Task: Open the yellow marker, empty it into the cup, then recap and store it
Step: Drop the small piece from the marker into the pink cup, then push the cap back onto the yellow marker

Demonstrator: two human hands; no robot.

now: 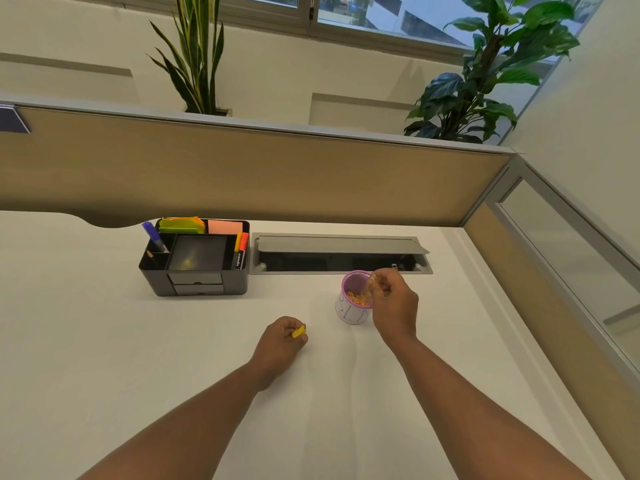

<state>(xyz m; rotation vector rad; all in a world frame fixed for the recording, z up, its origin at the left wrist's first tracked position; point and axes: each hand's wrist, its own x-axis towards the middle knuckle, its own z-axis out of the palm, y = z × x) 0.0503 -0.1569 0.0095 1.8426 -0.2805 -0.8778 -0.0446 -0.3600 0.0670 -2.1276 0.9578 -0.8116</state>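
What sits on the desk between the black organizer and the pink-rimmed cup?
Nothing: the head view shows only bare white desk between the organizer and the cup.

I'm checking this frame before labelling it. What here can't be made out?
All in the head view:
- Marker body: hidden inside the right hand and motion-blurred at the cup rim.
- Yellow cap: mostly covered by the left hand; only one end shows.
- Orange bits in the cup: too small to identify.
- Organizer drawers: contents hidden by closed fronts.
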